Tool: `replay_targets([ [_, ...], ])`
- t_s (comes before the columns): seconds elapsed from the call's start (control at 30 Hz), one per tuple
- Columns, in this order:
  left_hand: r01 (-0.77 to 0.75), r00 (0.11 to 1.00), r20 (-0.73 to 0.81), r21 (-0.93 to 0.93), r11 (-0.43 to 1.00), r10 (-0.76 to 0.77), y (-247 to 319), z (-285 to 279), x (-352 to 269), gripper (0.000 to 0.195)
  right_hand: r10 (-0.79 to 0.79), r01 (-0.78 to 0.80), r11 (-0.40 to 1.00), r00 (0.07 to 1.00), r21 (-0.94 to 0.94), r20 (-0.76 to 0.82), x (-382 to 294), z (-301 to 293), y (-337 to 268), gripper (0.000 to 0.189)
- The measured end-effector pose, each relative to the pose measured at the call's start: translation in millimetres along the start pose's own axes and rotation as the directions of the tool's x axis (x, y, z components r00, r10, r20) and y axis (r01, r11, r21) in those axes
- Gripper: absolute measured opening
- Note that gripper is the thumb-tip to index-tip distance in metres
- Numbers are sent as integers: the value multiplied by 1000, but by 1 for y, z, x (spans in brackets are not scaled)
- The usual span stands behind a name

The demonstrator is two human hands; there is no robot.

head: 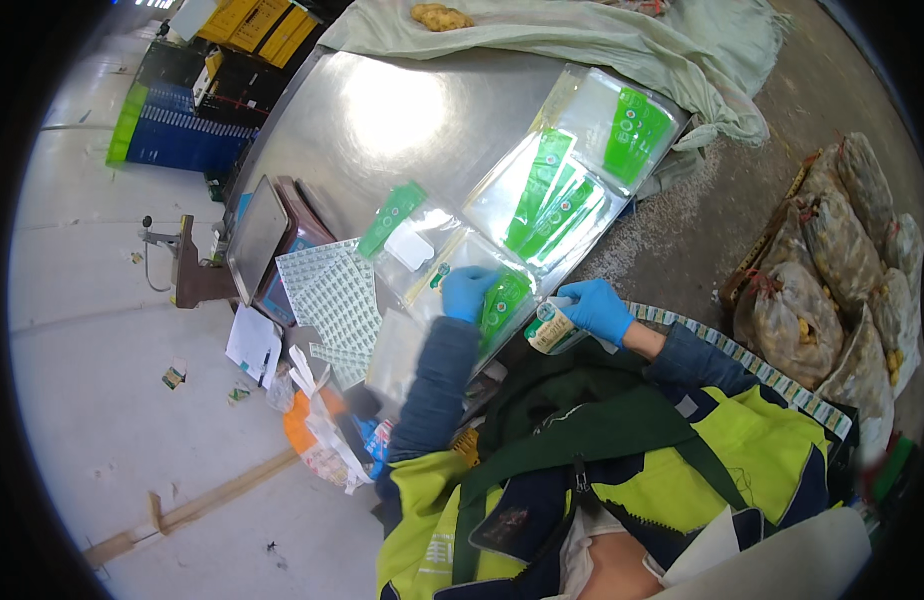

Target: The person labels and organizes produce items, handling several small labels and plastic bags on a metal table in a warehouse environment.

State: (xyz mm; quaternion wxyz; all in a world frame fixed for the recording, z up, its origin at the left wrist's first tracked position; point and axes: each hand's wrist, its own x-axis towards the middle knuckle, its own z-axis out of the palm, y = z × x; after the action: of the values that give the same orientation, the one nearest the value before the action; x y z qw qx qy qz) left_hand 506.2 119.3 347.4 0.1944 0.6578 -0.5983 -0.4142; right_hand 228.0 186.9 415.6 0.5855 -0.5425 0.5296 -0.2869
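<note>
My left hand [468, 292], in a blue glove, rests on a clear plastic bag with a green printed band [507, 301]. Its fingertips are hidden, so whether they pinch anything does not show. A small green-and-white label [439, 276] lies on the bag beside those fingers. My right hand [598, 311], also gloved in blue, holds a printed label [550, 328] just off the table's near edge. A long strip of similar labels [732, 352] curves away behind the right forearm. Farther along the metal table [297, 150] lie stacks of green-banded plastic bags [555, 199].
A weighing scale [259, 240], sticker sheets [334, 300] and paper with a pen [253, 345] occupy the left side. Pale woven sacking [582, 34] covers the far edge, with a knobbly tan root or tuber [441, 16] on it. Filled plastic sacks [799, 322] stand on the floor at right.
</note>
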Motion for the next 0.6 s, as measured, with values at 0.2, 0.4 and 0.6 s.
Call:
replay_targets([
  [0.2, -93, 961, -264, -602, 793, -87, 72, -116, 14, 17, 60, -62, 994, 998, -85, -25, 3, 0, 7, 35],
  [0.4, -36, 996, 73, -101, 994, 43, 95, -34, -86, 14, 50, -69, 957, 996, -281, -73, 8, 13, 6, 43],
  [0.6, -14, 967, -247, 209, 978, 67, 27, -73, -23, 34, 65, -81, 930, 996, -359, -56, -1, -17, -7, 37],
])
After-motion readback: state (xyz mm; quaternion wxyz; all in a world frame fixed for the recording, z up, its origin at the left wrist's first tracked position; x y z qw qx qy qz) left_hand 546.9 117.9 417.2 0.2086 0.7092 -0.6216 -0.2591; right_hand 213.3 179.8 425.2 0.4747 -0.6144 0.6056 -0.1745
